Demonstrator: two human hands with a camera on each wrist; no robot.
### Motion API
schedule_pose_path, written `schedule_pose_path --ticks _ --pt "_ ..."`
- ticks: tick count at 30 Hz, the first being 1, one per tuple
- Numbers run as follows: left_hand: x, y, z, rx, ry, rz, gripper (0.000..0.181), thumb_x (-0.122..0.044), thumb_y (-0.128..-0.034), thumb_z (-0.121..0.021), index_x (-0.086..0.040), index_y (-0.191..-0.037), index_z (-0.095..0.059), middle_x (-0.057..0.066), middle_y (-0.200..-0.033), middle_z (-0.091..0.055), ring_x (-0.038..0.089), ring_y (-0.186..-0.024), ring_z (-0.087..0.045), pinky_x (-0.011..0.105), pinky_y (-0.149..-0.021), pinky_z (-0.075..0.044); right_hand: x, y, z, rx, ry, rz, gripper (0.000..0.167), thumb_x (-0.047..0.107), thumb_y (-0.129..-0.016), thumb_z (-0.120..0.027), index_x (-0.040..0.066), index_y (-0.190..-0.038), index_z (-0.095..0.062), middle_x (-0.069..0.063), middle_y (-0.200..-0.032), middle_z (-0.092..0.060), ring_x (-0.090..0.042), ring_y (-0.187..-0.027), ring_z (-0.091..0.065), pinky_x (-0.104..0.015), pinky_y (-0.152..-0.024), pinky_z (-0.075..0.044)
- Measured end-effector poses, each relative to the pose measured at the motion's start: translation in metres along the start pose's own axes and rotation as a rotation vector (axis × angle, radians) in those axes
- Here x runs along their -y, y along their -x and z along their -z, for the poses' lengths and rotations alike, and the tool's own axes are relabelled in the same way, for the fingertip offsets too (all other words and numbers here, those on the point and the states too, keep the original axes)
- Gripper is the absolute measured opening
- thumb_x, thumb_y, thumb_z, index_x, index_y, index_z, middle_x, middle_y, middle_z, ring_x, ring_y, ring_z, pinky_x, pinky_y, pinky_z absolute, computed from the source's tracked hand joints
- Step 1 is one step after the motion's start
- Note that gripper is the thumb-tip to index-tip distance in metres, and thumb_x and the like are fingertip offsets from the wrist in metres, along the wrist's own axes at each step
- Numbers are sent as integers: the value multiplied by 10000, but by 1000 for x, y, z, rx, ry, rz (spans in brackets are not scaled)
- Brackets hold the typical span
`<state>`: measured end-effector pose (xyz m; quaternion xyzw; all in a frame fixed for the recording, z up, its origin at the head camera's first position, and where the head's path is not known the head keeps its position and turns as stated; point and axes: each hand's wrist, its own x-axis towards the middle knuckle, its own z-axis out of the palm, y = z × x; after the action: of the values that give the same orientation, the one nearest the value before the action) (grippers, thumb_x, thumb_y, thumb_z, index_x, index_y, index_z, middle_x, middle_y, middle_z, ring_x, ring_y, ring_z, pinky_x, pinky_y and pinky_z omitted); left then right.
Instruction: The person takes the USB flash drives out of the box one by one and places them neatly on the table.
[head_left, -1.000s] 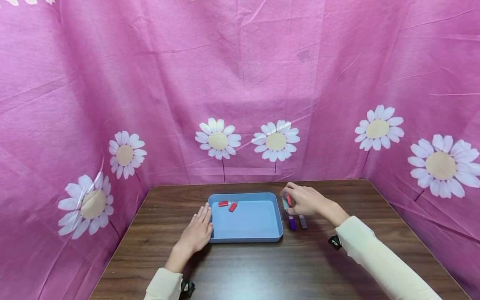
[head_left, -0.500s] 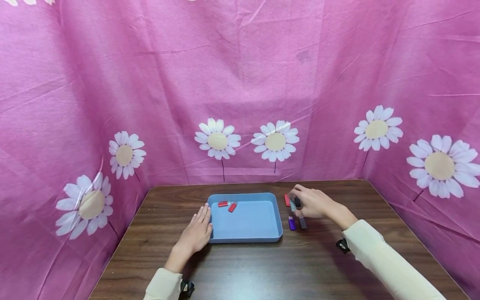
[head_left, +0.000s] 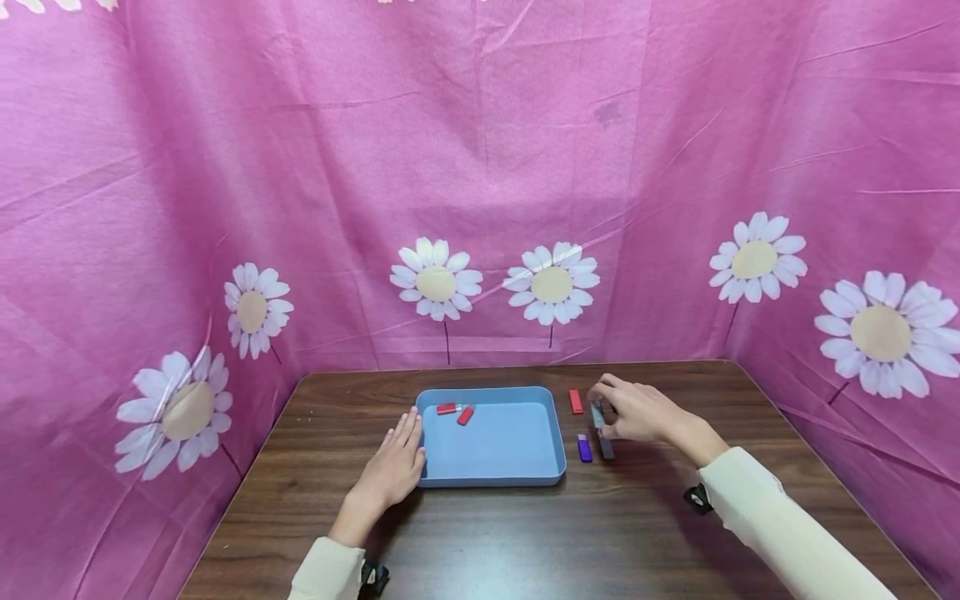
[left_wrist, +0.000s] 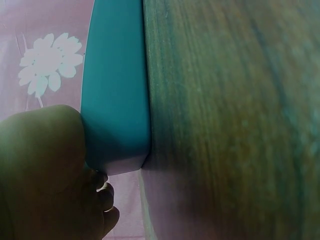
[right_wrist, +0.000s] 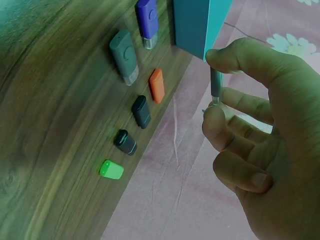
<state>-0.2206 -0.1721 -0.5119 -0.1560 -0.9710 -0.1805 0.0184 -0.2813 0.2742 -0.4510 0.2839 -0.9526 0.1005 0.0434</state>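
Note:
My left hand (head_left: 392, 461) rests with straight fingers along the left rim of the light blue tray (head_left: 495, 454). In the left wrist view its thumb (left_wrist: 42, 145) lies against the tray's outer wall. Two red USB flash drives, the left one (head_left: 447, 409) and the right one (head_left: 466, 415), lie inside the tray. Right of the tray, my right hand (head_left: 641, 414) pinches a greyish USB flash drive (right_wrist: 216, 82) between thumb and index fingertip, above the table. Beneath it lie a purple drive (head_left: 584, 448), a grey drive (right_wrist: 123, 57) and a red drive (head_left: 575, 402).
In the right wrist view, a black drive (right_wrist: 142, 111), another dark drive (right_wrist: 125, 142) and a bright green one (right_wrist: 111, 169) lie in a row on the wooden table (head_left: 480, 533). My right hand hides them in the head view. A pink flowered cloth (head_left: 480, 167) hangs around the table.
My right hand has moved rightward, away from the tray, with the greyish flash drive pinched in it. The red drive on the table has come into full view. My left hand stays put.

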Motion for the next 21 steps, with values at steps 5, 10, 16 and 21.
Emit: schedule_pose_path --ticks 5,10,16,21 --pt "0 1 -1 -13 3 0 582 -163 -1115 -451 115 -1612 -330 249 -1746 -251 441 -1620 -261 612 -1310 -269 -2 5 1 -1 -3 -11 485 265 -792 -891 126 -1222 -713 -10 -1100 -616 -75 -682 -511 -310 -615 -453" --pt "-2 2 1 1 0 8 583 -173 -1121 -452 109 -1616 -326 240 -1750 -246 426 -1627 -256 597 -1317 -264 -4 12 2 -7 -15 -28 480 259 -782 -882 133 -1213 -714 3 -1115 -620 -59 -704 -533 -313 -619 -467" --pt "-1 2 0 -20 16 -4 588 -163 -1109 -453 123 -1608 -330 259 -1741 -257 451 -1617 -264 619 -1309 -265 -8 18 2 -2 -14 -37 482 238 -763 -863 135 -1211 -717 7 -1149 -621 -65 -702 -544 -322 -605 -479" --pt "2 1 -3 -31 29 -10 601 -162 -1095 -460 125 -1606 -330 269 -1735 -263 464 -1609 -270 632 -1302 -265 -10 22 1 2 -17 -47 500 250 -754 -871 141 -1219 -723 3 -1145 -623 -64 -710 -551 -330 -610 -489"
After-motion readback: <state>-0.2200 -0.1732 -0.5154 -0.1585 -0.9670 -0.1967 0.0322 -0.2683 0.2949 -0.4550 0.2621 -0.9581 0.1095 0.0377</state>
